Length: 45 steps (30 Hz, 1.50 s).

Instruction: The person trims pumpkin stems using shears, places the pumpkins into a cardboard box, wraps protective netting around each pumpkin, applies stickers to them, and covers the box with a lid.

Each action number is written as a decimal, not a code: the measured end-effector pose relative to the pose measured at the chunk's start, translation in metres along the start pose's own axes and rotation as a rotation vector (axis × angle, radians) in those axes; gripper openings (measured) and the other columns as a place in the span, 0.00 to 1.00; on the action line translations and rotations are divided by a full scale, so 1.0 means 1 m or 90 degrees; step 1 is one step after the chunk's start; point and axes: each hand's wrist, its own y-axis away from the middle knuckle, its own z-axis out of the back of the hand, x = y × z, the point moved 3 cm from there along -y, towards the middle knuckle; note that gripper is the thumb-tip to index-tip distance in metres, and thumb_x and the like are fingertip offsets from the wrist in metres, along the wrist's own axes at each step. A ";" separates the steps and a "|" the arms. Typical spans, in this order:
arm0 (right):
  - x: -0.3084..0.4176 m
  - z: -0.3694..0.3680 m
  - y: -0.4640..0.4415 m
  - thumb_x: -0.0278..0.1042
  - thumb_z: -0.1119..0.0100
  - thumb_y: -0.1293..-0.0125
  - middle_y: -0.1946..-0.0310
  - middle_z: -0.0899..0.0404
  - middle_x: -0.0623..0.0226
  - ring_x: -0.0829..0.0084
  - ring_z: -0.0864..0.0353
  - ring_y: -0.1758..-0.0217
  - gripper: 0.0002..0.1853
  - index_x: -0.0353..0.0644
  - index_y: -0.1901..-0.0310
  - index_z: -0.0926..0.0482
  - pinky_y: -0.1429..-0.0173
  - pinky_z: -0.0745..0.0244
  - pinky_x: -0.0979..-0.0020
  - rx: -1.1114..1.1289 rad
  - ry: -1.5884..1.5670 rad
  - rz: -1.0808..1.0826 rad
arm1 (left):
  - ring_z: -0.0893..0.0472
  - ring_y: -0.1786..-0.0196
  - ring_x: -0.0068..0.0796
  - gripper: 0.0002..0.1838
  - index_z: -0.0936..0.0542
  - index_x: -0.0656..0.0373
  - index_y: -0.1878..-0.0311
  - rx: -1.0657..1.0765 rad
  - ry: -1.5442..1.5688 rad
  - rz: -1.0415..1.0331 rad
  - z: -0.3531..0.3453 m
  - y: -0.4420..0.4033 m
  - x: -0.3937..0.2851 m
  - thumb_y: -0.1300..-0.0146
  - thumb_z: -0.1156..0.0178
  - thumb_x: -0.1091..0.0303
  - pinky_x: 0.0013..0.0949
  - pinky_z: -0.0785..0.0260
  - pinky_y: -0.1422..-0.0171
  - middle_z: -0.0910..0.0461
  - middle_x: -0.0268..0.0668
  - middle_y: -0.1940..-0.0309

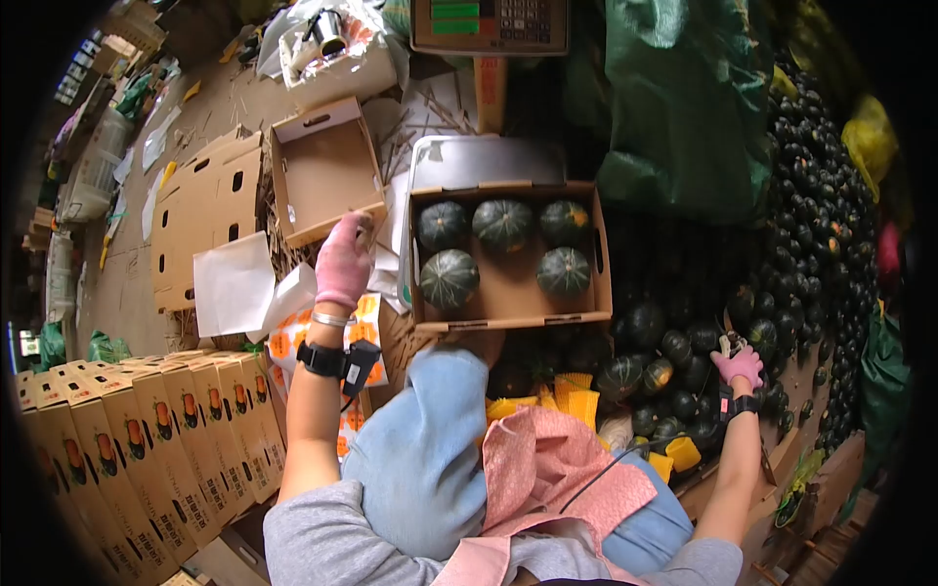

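My left hand [344, 262], in a pink glove, is closed at the near rim of a shallow cardboard box [327, 176] with nothing inside. My right hand [739, 367], gloved in pink too, reaches into the pile of dark green pumpkins [645, 322]. Its fingers are curled around something small and greyish that I cannot make out. Between the hands, an open carton [513, 320] holds several green pumpkins, with a bare gap in its front row. This carton rests on the metal platform of a scale [479, 164].
The scale's display [489, 24] stands at the top. Flattened cardboard [207, 215] and white paper [234, 288] lie to the left. Printed cartons [147, 439] are lined up at the lower left. A green sack [684, 117] stands behind the pumpkins, and yellow packing material [572, 396] lies by my knees.
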 end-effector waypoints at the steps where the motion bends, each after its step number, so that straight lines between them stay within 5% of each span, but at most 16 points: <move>1: 0.003 -0.002 -0.003 0.60 0.30 0.56 0.36 0.34 0.61 0.58 0.39 0.31 0.46 0.48 0.36 0.37 0.36 0.39 0.41 -0.006 0.009 -0.021 | 0.20 0.55 0.50 0.14 0.25 0.55 0.52 0.003 0.016 0.036 0.003 0.000 0.007 0.42 0.45 0.79 0.42 0.27 0.51 0.19 0.45 0.59; 6: 0.035 -0.015 0.019 0.38 0.33 0.55 0.34 0.40 0.63 0.57 0.43 0.29 0.46 0.51 0.32 0.42 0.33 0.40 0.48 -0.150 -0.125 0.011 | 0.19 0.65 0.42 0.10 0.24 0.55 0.54 -0.011 0.008 0.078 0.008 -0.003 0.025 0.39 0.38 0.69 0.38 0.26 0.60 0.19 0.42 0.64; 9: 0.060 -0.023 0.052 0.39 0.32 0.55 0.36 0.38 0.63 0.57 0.43 0.30 0.44 0.49 0.33 0.41 0.30 0.45 0.49 -0.374 -0.197 0.144 | 0.18 0.67 0.38 0.10 0.23 0.55 0.57 -0.014 0.007 0.084 0.006 -0.005 0.023 0.39 0.37 0.65 0.36 0.26 0.61 0.19 0.40 0.66; 12: 0.080 -0.015 0.090 0.39 0.31 0.55 0.37 0.37 0.60 0.56 0.42 0.31 0.43 0.46 0.34 0.38 0.26 0.49 0.54 -0.399 -0.239 0.287 | 0.19 0.68 0.38 0.10 0.23 0.54 0.58 -0.032 0.019 0.065 -0.006 -0.006 0.022 0.39 0.37 0.62 0.36 0.26 0.63 0.19 0.39 0.68; 15: 0.094 -0.008 0.124 0.36 0.31 0.52 0.41 0.32 0.56 0.57 0.34 0.36 0.40 0.45 0.35 0.37 0.35 0.36 0.56 -0.377 -0.350 0.392 | 0.20 0.71 0.39 0.11 0.23 0.56 0.60 -0.019 0.011 0.046 -0.014 -0.009 0.013 0.39 0.36 0.61 0.36 0.27 0.66 0.20 0.40 0.71; 19: 0.128 -0.030 0.153 0.47 0.40 0.35 0.49 0.27 0.57 0.68 0.18 0.66 0.32 0.44 0.34 0.39 0.66 0.22 0.72 0.277 -0.756 0.257 | 0.21 0.70 0.43 0.13 0.24 0.54 0.60 0.025 -0.013 0.007 -0.023 -0.014 0.011 0.38 0.38 0.55 0.41 0.29 0.66 0.21 0.40 0.71; 21: 0.146 -0.023 0.175 0.55 0.51 0.30 0.45 0.29 0.57 0.68 0.17 0.70 0.33 0.44 0.32 0.43 0.68 0.21 0.73 0.418 -0.825 0.258 | 0.20 0.68 0.47 0.18 0.23 0.57 0.61 0.128 -0.042 0.040 -0.031 -0.014 0.014 0.37 0.40 0.49 0.45 0.28 0.62 0.20 0.43 0.72; 24: 0.172 -0.023 0.190 0.63 0.58 0.29 0.44 0.31 0.57 0.63 0.16 0.63 0.35 0.52 0.29 0.48 0.67 0.20 0.71 0.408 -0.897 0.307 | 0.21 0.65 0.55 0.22 0.24 0.62 0.63 0.401 0.106 0.082 -0.045 -0.005 0.014 0.36 0.42 0.47 0.50 0.30 0.59 0.20 0.50 0.73; 25: 0.182 -0.030 0.191 0.64 0.58 0.30 0.43 0.32 0.58 0.62 0.16 0.62 0.36 0.53 0.28 0.49 0.67 0.20 0.71 0.415 -0.925 0.308 | 0.23 0.75 0.44 0.16 0.25 0.63 0.65 0.447 0.079 0.030 -0.054 -0.002 0.017 0.35 0.42 0.57 0.38 0.30 0.67 0.23 0.47 0.78; 29: 0.210 -0.049 0.212 0.66 0.58 0.30 0.47 0.29 0.63 0.67 0.16 0.63 0.35 0.53 0.30 0.49 0.69 0.21 0.71 0.393 -1.073 0.216 | 0.25 0.73 0.47 0.12 0.25 0.65 0.65 0.280 0.095 -0.040 -0.072 -0.002 0.023 0.33 0.45 0.64 0.39 0.32 0.66 0.26 0.51 0.77; 31: 0.216 -0.054 0.217 0.66 0.58 0.31 0.48 0.28 0.64 0.68 0.17 0.63 0.35 0.54 0.30 0.48 0.70 0.21 0.71 0.378 -1.080 0.186 | 0.26 0.71 0.52 0.12 0.24 0.66 0.62 0.316 0.194 0.055 -0.076 -0.015 0.025 0.33 0.45 0.64 0.39 0.31 0.64 0.24 0.54 0.74; 33: 0.216 -0.058 0.221 0.66 0.59 0.31 0.49 0.27 0.64 0.69 0.17 0.63 0.35 0.54 0.31 0.47 0.70 0.21 0.71 0.374 -1.082 0.178 | 0.24 0.63 0.59 0.14 0.23 0.63 0.63 0.280 0.044 0.020 -0.071 -0.024 0.016 0.34 0.44 0.60 0.49 0.30 0.57 0.22 0.56 0.69; 35: 0.209 -0.058 0.220 0.66 0.59 0.31 0.49 0.26 0.65 0.69 0.17 0.63 0.34 0.53 0.31 0.45 0.70 0.21 0.71 0.377 -1.075 0.196 | 0.22 0.59 0.55 0.14 0.23 0.60 0.56 0.258 -0.082 -0.032 -0.070 -0.030 0.013 0.37 0.41 0.59 0.47 0.29 0.53 0.21 0.53 0.62; 37: 0.200 -0.068 0.213 0.66 0.60 0.30 0.49 0.26 0.61 0.68 0.17 0.62 0.34 0.51 0.32 0.43 0.68 0.20 0.71 0.381 -1.134 0.155 | 0.27 0.44 0.48 0.30 0.29 0.54 0.39 0.207 -0.210 -0.016 -0.065 -0.034 -0.006 0.46 0.33 0.63 0.46 0.31 0.43 0.27 0.45 0.46; 41: 0.168 -0.087 0.198 0.59 0.56 0.28 0.49 0.27 0.56 0.70 0.18 0.65 0.30 0.48 0.33 0.41 0.68 0.21 0.75 0.231 -1.213 0.031 | 0.29 0.43 0.50 0.33 0.29 0.55 0.38 0.108 -0.073 -0.261 -0.062 -0.035 -0.063 0.51 0.32 0.70 0.44 0.34 0.37 0.28 0.46 0.45; 45: 0.136 -0.096 0.191 0.49 0.48 0.30 0.53 0.26 0.57 0.71 0.19 0.68 0.27 0.45 0.35 0.39 0.68 0.24 0.75 0.136 -1.217 -0.019 | 0.30 0.41 0.51 0.34 0.29 0.55 0.39 0.367 0.056 -0.452 -0.093 -0.019 -0.123 0.53 0.30 0.67 0.45 0.34 0.37 0.29 0.47 0.45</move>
